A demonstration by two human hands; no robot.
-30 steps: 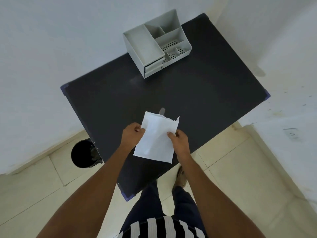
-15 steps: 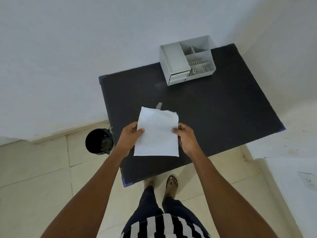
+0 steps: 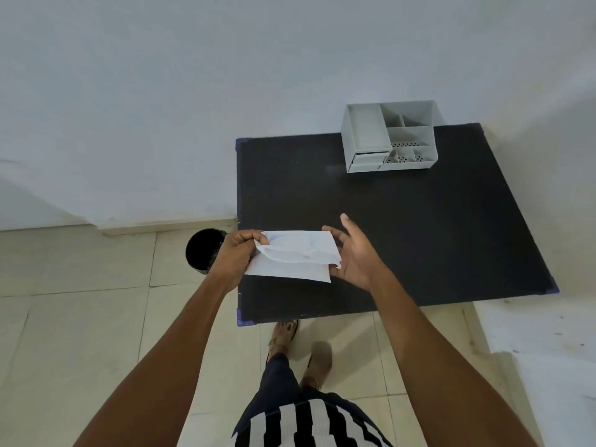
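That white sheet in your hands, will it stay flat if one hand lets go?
Probably floppy: the white sheet sags and creases between the left hand and right hand. It looks thin and light, so it would likely droop from a one-sided pinch.

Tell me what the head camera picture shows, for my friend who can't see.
A person's left hand grips a white paper above a black table, with the open right hand at its other edge. A grey organiser stands at the table's far side; a black bin sits on the floor.
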